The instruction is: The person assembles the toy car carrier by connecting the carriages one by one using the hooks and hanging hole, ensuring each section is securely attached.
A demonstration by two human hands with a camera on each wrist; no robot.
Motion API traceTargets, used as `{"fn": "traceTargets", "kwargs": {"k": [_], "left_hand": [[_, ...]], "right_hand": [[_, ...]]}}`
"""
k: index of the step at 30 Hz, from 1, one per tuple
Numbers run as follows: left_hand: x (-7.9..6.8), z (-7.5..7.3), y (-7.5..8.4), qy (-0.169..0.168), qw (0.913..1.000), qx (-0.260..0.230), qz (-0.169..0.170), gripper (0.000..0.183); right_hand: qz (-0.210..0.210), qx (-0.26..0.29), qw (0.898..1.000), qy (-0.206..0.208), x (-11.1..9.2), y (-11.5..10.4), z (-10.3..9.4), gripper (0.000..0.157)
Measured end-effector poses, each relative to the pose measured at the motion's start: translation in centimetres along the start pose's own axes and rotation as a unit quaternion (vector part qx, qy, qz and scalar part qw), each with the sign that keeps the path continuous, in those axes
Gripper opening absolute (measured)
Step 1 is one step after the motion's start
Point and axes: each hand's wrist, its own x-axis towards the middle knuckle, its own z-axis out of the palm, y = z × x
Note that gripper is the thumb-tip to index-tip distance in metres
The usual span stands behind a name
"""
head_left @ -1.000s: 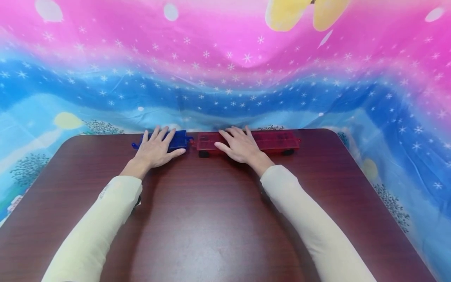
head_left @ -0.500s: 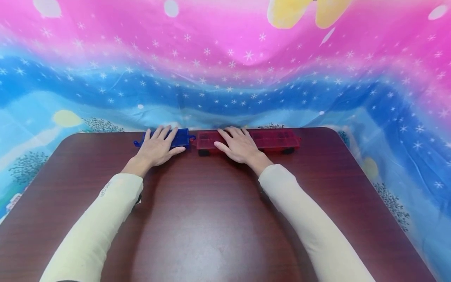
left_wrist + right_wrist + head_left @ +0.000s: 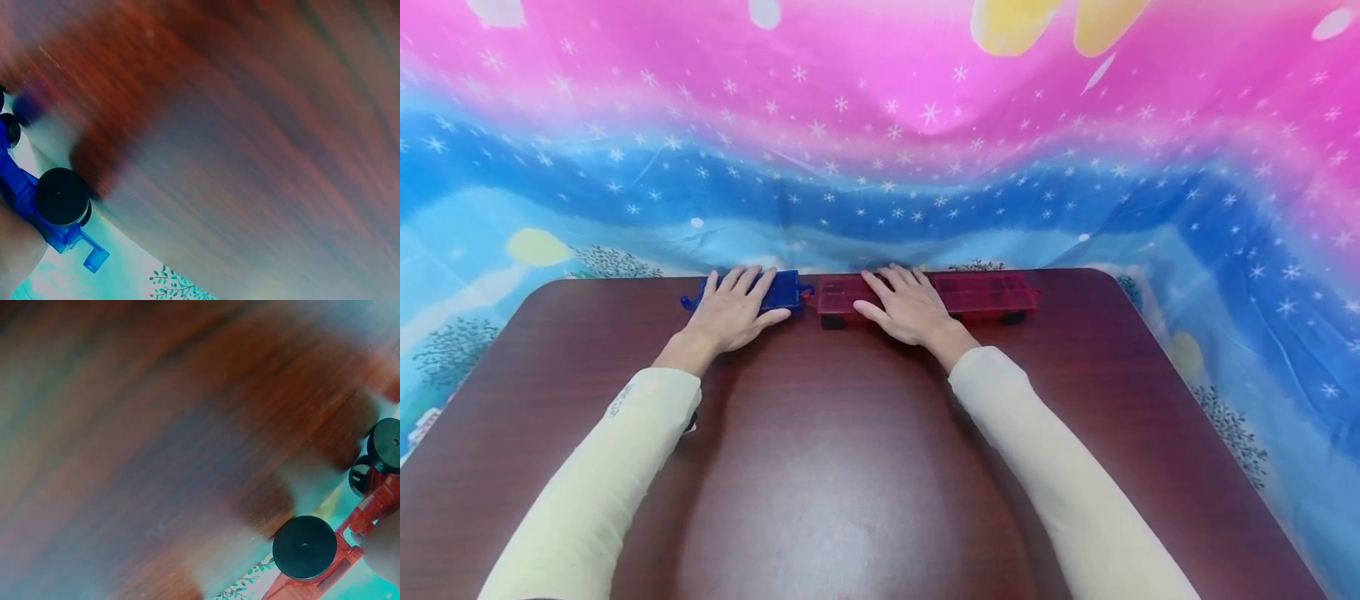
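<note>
A see-through blue toy car [image 3: 787, 292] stands at the table's far edge, a small hook at its left end. My left hand [image 3: 727, 313] lies over it, fingers spread and straight. Just right of it, a long see-through red toy car [image 3: 988, 294] on black wheels stands in line, its end close to the blue coupling; whether they are linked I cannot tell. Across its left half rests my right hand [image 3: 908, 310], fingers straight. Black wheels [image 3: 62, 195] show under the blue body in the left wrist view. The right wrist view has the red car's wheels [image 3: 304, 547].
Both toys sit on a dark wood-grain table [image 3: 842, 467] with rounded far corners. Right behind its edge hangs a pink and blue patterned cloth [image 3: 880, 183], which also runs along both sides.
The head view has tilted very slightly. Both hands keep their places on the toy cars, and the cars show no clear movement.
</note>
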Motion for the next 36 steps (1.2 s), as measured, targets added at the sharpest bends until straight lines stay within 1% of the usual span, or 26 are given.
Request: {"fn": "traceTargets", "kwargs": {"k": [7, 15, 20, 23, 28, 36], "left_hand": [[-0.5, -0.1, -0.4, -0.002, 1.0000, -0.002, 0.000, 0.084], [-0.9, -0.1, -1.0, 0.010, 0.9995, -0.028, 0.003, 0.084], [-1.0, 0.0, -1.0, 0.017, 0.9992, -0.032, 0.018, 0.082], [-1.1, 0.0, -0.7, 0.015, 0.9993, -0.023, 0.026, 0.081], [-1.1, 0.0, -0.6, 0.010, 0.9994, 0.006, 0.031, 0.081], [-1.0, -0.2, -0.6, 0.007, 0.9995, 0.006, 0.029, 0.083]], "right_hand": [[-0.004, 0.008, 1.000, 0.004, 0.0, 0.1, 0.3, 0.077], [0.000, 0.010, 1.000, -0.004, 0.1, -0.1, 0.2, 0.077], [0.007, 0.007, 1.000, -0.011, 0.1, -0.2, 0.0, 0.078], [0.008, 0.008, 1.000, -0.013, 0.2, -0.3, 0.0, 0.078], [0.007, 0.010, 1.000, -0.008, 0.2, -0.3, 0.1, 0.078], [0.002, 0.008, 1.000, -0.007, 0.3, -0.1, 0.0, 0.078]]}}
